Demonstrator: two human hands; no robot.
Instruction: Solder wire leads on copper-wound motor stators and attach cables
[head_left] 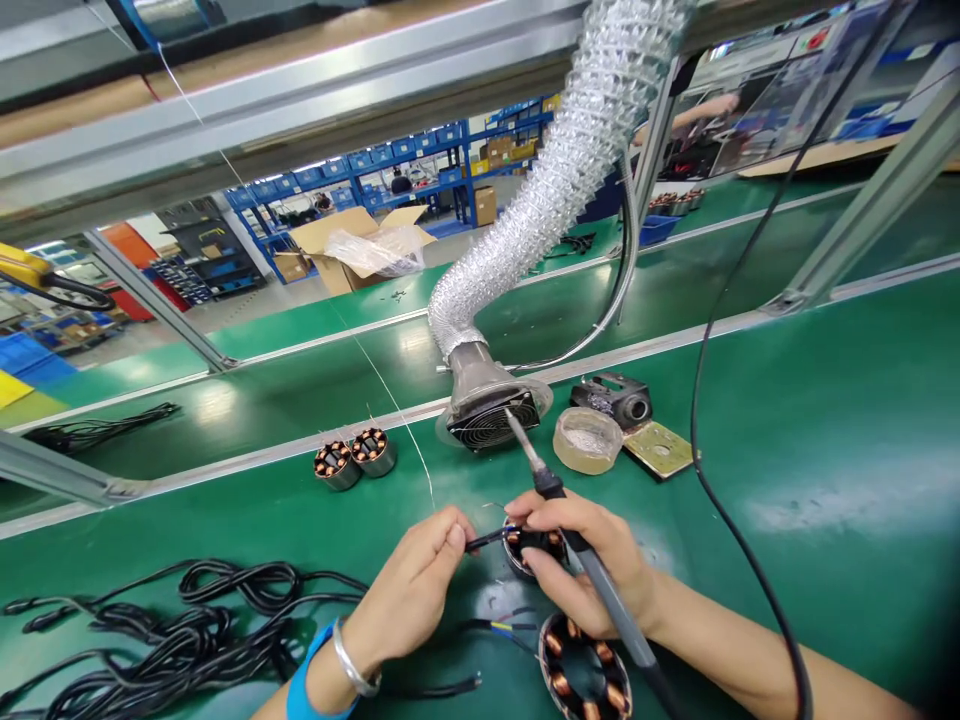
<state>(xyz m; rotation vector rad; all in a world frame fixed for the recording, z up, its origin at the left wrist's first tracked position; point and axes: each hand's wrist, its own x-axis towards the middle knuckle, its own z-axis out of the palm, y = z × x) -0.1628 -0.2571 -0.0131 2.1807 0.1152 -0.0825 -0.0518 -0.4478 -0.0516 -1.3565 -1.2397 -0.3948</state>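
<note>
My left hand [412, 580] is closed, its thumb and forefinger pinching a thin black cable [486, 541]. The cable's end reaches to a copper-wound motor stator [513, 552]. My right hand [611, 555] grips a soldering iron [616, 607], whose metal tip points up and away toward the fume extractor. Fingertips of that same hand rest on the stator, covering much of it. Nearer to me lies a second, larger-looking stator [550, 668], with a cable end showing coloured wires [504, 628] beside it. A thin solder-like wire [405, 425] hangs down from above to just behind my left hand.
A fume extractor hood [491, 425] on a silver flexible duct [517, 240] stands ahead. Right of it are a clear round dish [587, 455], a black device [622, 398] and a square plate [664, 447]. Two stators [373, 455] sit left; coiled black cables [225, 620] fill the front left.
</note>
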